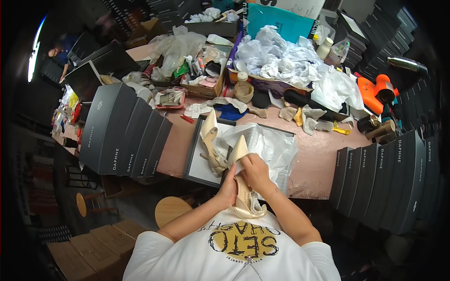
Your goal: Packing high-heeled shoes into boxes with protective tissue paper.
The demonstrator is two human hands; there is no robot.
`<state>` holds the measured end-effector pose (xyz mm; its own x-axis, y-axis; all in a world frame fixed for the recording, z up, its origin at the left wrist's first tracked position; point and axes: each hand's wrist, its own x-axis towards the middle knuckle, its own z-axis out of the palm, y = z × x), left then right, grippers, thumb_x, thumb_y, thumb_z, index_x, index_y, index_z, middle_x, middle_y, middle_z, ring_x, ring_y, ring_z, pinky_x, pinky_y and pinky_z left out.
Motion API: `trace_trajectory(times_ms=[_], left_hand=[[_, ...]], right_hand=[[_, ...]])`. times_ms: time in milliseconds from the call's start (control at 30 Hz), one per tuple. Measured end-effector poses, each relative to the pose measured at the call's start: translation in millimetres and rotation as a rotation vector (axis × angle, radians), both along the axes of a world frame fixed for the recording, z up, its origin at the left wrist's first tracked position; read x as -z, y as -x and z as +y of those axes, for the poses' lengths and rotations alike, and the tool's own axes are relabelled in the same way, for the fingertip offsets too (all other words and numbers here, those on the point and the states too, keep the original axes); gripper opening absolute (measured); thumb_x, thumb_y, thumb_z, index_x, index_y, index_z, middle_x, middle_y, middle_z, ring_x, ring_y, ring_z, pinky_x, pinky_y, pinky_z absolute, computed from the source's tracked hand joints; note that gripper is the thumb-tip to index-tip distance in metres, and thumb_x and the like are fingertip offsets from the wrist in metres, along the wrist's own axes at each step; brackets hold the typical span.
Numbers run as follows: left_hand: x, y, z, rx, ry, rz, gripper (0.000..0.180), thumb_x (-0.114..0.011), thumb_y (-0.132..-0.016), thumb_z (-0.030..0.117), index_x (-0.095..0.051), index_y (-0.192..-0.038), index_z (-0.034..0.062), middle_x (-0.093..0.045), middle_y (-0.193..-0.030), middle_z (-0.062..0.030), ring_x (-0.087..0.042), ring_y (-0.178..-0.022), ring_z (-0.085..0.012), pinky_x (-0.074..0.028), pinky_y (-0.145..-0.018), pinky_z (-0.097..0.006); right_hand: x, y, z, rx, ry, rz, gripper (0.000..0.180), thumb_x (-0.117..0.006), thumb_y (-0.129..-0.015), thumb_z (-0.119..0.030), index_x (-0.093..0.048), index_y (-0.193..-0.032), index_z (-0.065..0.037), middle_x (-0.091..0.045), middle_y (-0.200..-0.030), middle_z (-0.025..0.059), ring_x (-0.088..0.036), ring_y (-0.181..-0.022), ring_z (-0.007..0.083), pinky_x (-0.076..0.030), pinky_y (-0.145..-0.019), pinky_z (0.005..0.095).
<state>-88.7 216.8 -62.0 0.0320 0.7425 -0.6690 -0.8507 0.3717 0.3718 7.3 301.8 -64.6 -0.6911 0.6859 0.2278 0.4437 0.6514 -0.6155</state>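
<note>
A cream pointed-toe shoe (239,148) with a pearl-trimmed strap is held in front of my chest, toe away from me. My left hand (228,190) is closed around its left side. Bent over the toe opening, my right hand (256,174) grips the shoe there; its fingertips are hidden, so I cannot tell if they also hold something small. A matching shoe (209,127) lies on its side in the left part of an open dark shoe box (191,165). White tissue paper (277,146) spreads over the right part of the box.
Stacked dark shoe boxes stand left (104,136) and right (398,171) on the pink table (307,175). Behind are crumpled paper (276,51), a jar (243,91), cloth scraps (311,118), a yellow-handled brush (341,130) and an orange heat gun (370,93). A stool (172,210) stands lower left.
</note>
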Motion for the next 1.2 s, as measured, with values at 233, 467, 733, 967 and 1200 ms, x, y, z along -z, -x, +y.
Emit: trace_trajectory(times_ms=[233,467,733,967,1200], left_hand=[[21.9,9.8,-15.5,0.127,0.179,0.004,0.056,-0.041,-0.089,0.061,-0.053,-0.107,0.0091,-0.058,-0.085,-0.0075,-0.060,-0.074,-0.0203,-0.051,-0.062,-0.032],[10.8,25.4,-1.2,0.115,0.188,-0.086,0.063,-0.042,-0.086,0.064,-0.055,-0.112,0.0085,-0.059,-0.088,-0.0101,-0.061,-0.077,-0.0220,-0.052,-0.068,-0.035],[13.2,3.4,7.9,-0.020,-0.016,-0.046,0.054,-0.041,-0.091,0.052,-0.046,-0.123,0.0095,-0.057,-0.107,-0.0110,-0.058,-0.097,-0.0247,-0.047,-0.088,-0.041],[15.2,-1.8,6.9,0.125,-0.090,-0.075,0.049,-0.037,-0.095,0.049,-0.045,-0.122,0.0086,-0.056,-0.112,-0.0104,-0.058,-0.100,-0.0216,-0.048,-0.085,-0.036],[12.6,-17.2,17.6,0.439,-0.239,0.316,0.035,-0.042,-0.095,0.032,-0.058,-0.092,0.0019,-0.061,-0.067,-0.0069,-0.060,-0.056,-0.0158,-0.051,-0.056,-0.027]], right_hand=[[12.4,-20.4,37.3,-0.046,0.195,-0.274,0.079,-0.072,-0.066,-0.015,-0.038,-0.137,-0.017,-0.043,-0.133,0.0233,-0.045,-0.120,0.0343,-0.037,-0.096,0.0461],[102.1,-66.7,76.8,0.056,-0.221,-0.429,0.043,-0.068,-0.075,-0.017,-0.052,-0.115,-0.013,-0.062,-0.084,0.0071,-0.060,-0.084,0.0300,-0.043,-0.081,0.0468],[-10.5,-7.0,-2.1,-0.069,0.142,-0.160,0.037,-0.064,-0.077,-0.012,-0.050,-0.111,-0.006,-0.059,-0.099,0.0157,-0.061,-0.080,0.0325,-0.051,-0.064,0.0395],[-12.8,-29.4,-6.3,0.047,0.115,-0.044,0.046,-0.067,-0.075,-0.012,-0.052,-0.118,-0.008,-0.054,-0.110,0.0168,-0.060,-0.087,0.0317,-0.049,-0.073,0.0384],[-9.7,-31.4,11.4,0.362,0.181,0.247,0.073,-0.074,-0.071,-0.011,-0.039,-0.135,-0.005,-0.058,-0.111,0.0194,-0.060,-0.092,0.0346,-0.049,-0.077,0.0345]])
